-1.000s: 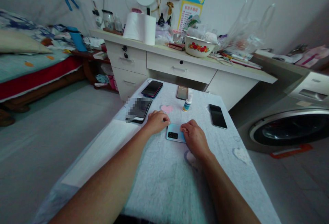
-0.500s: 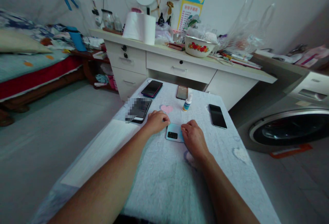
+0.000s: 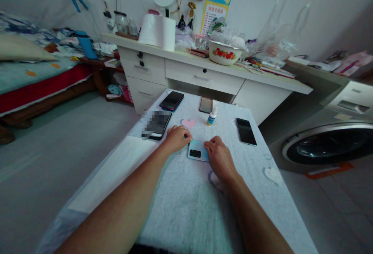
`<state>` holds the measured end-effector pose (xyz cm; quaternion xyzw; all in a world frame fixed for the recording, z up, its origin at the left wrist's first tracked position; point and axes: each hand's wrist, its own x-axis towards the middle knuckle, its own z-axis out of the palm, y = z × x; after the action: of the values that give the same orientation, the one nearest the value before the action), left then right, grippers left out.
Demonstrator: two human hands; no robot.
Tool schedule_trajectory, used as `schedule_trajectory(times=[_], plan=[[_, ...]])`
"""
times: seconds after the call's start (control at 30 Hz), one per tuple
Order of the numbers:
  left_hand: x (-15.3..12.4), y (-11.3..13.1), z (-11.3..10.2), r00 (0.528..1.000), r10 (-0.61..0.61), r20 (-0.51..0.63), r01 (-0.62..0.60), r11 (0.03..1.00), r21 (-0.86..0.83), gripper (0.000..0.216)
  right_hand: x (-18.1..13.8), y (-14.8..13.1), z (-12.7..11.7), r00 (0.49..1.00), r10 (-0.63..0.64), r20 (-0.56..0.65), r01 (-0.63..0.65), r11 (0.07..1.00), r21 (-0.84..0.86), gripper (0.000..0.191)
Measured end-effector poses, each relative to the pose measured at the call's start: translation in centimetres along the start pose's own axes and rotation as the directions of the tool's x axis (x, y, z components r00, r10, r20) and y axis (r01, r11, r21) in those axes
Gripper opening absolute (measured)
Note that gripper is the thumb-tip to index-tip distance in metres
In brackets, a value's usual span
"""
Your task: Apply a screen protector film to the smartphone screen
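**Item: light-blue phone (image 3: 196, 151).** Lies face down, camera block toward me, on the cloth-covered surface (image 3: 186, 207), near its middle and between both hands.

**Handling note (my judgement).** I would keep the phone flat on the cloth and steady it by its edges. Fingertips should stay off the lens block. Any sideways push should be short, since the small dropper bottle (image 3: 211, 117) stands upright just beyond it and would tip easily.

**Left hand (image 3: 177, 138).** Half-curled, knuckles up, fingertips tucked in at the phone's far-left corner, touching it or all but. I cannot tell whether it pinches anything.

**Right hand (image 3: 219, 156).** Fingers bent and closed over the phone's right half, fingertips on its far edge, palm hiding that end.

**Also on the surface:**
- a pink heart patch (image 3: 189, 123), just past the left hand
- a dark phone with a blurred screen (image 3: 157, 125), left of that hand
- a second dark phone (image 3: 171, 100), at the far-left corner
- a bronze-backed phone (image 3: 206, 105), behind the bottle
- a black phone (image 3: 246, 131), well apart on the right

**Beyond the surface:**
- a white desk (image 3: 204, 76) carrying a paper roll (image 3: 157, 31) and a flowered bowl (image 3: 225, 52)
- a washing machine (image 3: 329, 145), at right
- a bed (image 3: 35, 79), at left
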<state>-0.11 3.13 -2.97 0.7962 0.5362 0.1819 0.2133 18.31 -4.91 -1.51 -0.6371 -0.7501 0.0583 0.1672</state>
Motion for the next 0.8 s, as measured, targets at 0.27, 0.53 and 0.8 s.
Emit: schedule_trajectory(times=[0.27, 0.53, 0.8], plan=[[0.0, 0.0, 0.0, 1.000, 0.001, -0.001, -0.001, 1.000, 0.002, 0.017, -0.3, 1.5, -0.5, 0.993, 0.104, -0.059, -0.104, 0.994, -0.009, 0.029], [0.1, 0.0, 0.1, 1.000, -0.007, -0.006, 0.007, 1.000, -0.002, 0.016, 0.0, 1.4, -0.1, 0.986, 0.133, -0.098, -0.132, 0.991, 0.016, 0.027], [0.1, 0.0, 0.1, 1.000, -0.004, -0.004, 0.004, 1.000, -0.015, 0.016, 0.3, -0.3, 0.5, 0.994, 0.075, -0.082, -0.070, 0.995, 0.069, 0.021]])
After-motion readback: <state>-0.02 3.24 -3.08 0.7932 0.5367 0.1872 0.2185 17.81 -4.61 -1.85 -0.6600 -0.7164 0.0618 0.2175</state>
